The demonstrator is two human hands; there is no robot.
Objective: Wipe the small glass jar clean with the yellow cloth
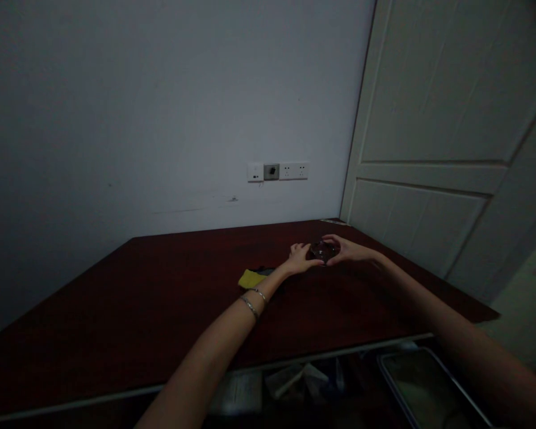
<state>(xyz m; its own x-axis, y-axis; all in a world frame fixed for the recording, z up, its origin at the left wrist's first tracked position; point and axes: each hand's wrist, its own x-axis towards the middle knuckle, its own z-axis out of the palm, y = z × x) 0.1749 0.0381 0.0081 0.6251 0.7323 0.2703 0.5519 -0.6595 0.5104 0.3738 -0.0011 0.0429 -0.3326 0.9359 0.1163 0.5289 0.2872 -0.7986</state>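
Observation:
Both my hands are on a small, round, see-through dish (pixel 324 252) that looks like glass, on or just above the dark red tabletop (pixel 161 310). My left hand (pixel 299 260) grips its left side, thumb toward me. On the opposite side my right hand (pixel 340 249) curves thumb and fingers around the rim. In the dim light I cannot tell whether the dish touches the table. Partly behind my left forearm, which wears two bracelets, lies a yellow and grey cloth (pixel 251 278).
Below the table's front edge an open drawer holds crumpled papers (pixel 297 381) and a pale box-like item (pixel 239 393). A flat, light-framed, screen-like object (pixel 429 384) is at the lower right. Wall sockets (pixel 293 171) sit behind the table; a panelled door (pixel 424 208) borders its right side.

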